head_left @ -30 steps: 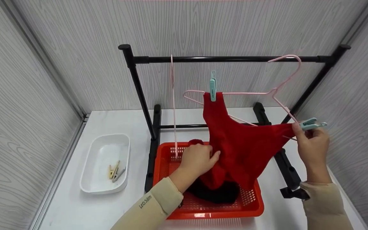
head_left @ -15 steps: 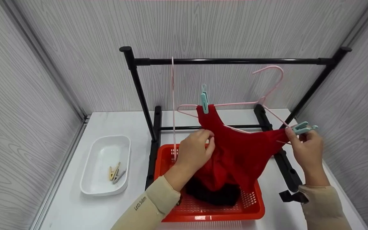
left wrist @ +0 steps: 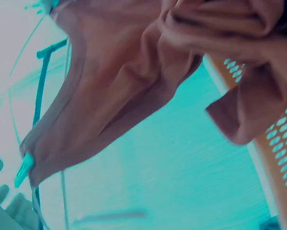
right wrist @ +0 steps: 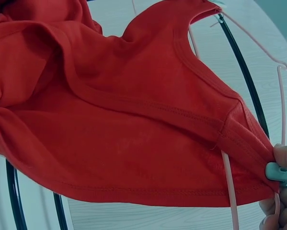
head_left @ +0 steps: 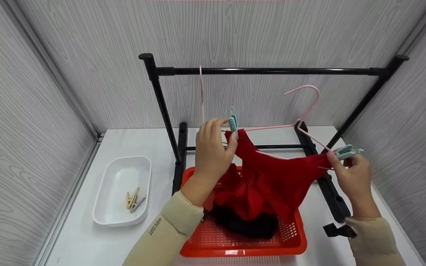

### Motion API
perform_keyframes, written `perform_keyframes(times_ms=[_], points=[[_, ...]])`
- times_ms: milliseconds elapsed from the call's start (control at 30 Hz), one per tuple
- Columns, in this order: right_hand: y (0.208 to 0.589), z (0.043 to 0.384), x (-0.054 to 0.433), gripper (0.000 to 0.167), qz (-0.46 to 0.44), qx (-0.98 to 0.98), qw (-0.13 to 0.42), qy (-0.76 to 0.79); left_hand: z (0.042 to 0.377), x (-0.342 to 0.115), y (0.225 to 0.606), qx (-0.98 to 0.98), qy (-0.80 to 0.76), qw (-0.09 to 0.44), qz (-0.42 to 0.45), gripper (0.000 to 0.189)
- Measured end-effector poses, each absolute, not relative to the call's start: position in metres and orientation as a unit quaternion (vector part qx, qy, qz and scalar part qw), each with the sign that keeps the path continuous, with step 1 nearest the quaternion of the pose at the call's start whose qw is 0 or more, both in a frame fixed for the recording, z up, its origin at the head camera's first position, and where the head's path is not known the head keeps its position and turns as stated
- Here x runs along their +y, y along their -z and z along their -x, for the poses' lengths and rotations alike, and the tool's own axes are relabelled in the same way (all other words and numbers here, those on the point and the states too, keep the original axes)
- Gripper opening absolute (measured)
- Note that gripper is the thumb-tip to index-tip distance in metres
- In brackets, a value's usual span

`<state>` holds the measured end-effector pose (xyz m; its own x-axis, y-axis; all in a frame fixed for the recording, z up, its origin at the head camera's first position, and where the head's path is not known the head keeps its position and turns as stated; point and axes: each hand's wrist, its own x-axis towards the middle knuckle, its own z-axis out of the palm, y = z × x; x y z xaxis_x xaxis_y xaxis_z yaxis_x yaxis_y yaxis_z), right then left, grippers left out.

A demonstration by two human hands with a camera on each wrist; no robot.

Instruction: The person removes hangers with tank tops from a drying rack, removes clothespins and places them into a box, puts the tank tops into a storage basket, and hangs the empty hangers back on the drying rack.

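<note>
A red tank top (head_left: 272, 173) hangs from a pink wire hanger (head_left: 272, 127), a mint clothespin on each strap. My left hand (head_left: 213, 147) pinches at the left clothespin (head_left: 233, 125), index fingertip at its upper part and thumb low over the strap. With my right hand (head_left: 353, 177) I grip the other end of the hanger and strap; in the right wrist view, thumb (right wrist: 286, 155) and fingers sit around the right clothespin (right wrist: 280, 173) and wire. The hanger's hook (head_left: 305, 88) is off the bar, below it in the head view. The shirt's lower part bunches over the basket.
An orange-red plastic basket (head_left: 242, 252) holds black cloth (head_left: 246, 225). Behind it stands a black rack (head_left: 272, 71), with a second pink hanger (head_left: 201, 92) hooked on its bar. At left, a white tray (head_left: 105, 177) contains several clothespins (head_left: 134, 199).
My left hand has left the shirt's folds and risen to the left clothespin. The hanger, shirt and right hand have come down and slightly left, the hook dropping below the bar.
</note>
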<state>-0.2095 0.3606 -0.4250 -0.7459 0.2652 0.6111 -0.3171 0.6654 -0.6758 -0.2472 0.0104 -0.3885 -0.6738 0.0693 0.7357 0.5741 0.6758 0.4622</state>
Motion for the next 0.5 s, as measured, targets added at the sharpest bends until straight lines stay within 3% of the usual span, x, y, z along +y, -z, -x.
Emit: perform_keyframes(times_ms=[133, 233, 500], points=[[0.428, 0.208, 0.360, 0.013, -0.016, -0.842, 0.349, -0.412, 0.252, 0.006, 0.381, -0.890, 0.348, 0.245, 0.165, 0.054], [0.429, 0.207, 0.360, 0.013, -0.018, -0.846, 0.342, -0.410, 0.254, 0.003, 0.380, -0.900, 0.362, 0.181, 0.159, 0.052], [0.432, 0.206, 0.360, 0.018, -0.002, -0.858, 0.324, -0.398, 0.256, -0.002, 0.382, -0.860, 0.443, 0.156, 0.201, 0.037]])
